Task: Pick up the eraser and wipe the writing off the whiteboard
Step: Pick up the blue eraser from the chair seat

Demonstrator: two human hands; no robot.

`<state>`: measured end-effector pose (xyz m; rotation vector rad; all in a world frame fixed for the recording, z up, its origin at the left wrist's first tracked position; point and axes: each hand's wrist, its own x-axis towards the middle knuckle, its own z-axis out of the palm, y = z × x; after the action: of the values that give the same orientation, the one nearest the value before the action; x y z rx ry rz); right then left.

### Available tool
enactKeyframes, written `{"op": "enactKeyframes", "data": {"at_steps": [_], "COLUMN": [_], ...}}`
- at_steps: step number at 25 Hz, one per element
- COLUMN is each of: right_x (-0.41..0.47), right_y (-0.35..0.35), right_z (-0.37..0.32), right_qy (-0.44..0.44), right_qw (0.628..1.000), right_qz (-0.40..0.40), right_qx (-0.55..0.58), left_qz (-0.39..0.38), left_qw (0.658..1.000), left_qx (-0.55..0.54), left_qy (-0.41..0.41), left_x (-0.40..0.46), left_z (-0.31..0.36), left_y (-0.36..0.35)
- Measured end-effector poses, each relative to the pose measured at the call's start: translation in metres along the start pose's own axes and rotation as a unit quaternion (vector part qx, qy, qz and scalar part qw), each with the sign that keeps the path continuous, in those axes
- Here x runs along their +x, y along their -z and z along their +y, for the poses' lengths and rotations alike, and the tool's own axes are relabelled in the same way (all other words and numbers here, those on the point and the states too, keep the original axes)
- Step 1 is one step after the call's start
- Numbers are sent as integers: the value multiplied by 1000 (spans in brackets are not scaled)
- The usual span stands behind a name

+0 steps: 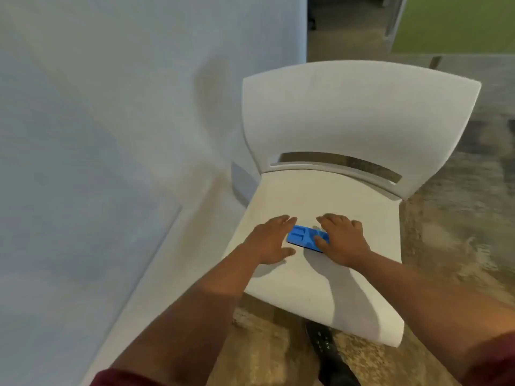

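Observation:
A blue eraser lies flat on the seat of a white chair. My left hand rests palm down on the seat just left of the eraser, fingers spread, touching its left end. My right hand lies over the eraser's right end, thumb on its near edge and fingers beyond its far edge. The eraser still sits on the seat. No writing is visible on the pale surface at the left.
The chair's curved backrest rises beyond the hands. A pale wall or board fills the left side, with a ledge running along its foot. Mottled carpet lies to the right, and a dark chair leg shows below the seat.

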<state>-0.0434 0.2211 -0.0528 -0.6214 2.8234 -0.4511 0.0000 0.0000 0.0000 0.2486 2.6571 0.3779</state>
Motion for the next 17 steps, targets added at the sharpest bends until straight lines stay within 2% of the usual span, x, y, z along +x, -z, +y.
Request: {"op": "enactKeyframes", "data": {"at_steps": [2,4,8,11,14,17], "right_x": [2,-1,11,22,28,31], "right_y": [-15,-33,-54,-71,-69,-55], "right_z": [18,30,37,39,25,-16], "right_qy": [-29,-28,-7,11,26,65], "right_qw": [998,995,992,993,991,989], "right_qz": [-56,-83,-93,-67,-72,-60], "right_qx": [20,37,84,98,111,122], "left_qz": [-54,-70,-53,1,11,25], "left_qw": [998,995,996,999,999,1000], "left_qx": [26,59,68,17,-19,8], "left_qy": [-14,-25,-35,-34,-28,-1], "left_x": [29,49,81,88,74,39], "left_z": [5,8,5,1,-9,-29], "left_y": [-20,-38,-68,-88,-85,-57]}}
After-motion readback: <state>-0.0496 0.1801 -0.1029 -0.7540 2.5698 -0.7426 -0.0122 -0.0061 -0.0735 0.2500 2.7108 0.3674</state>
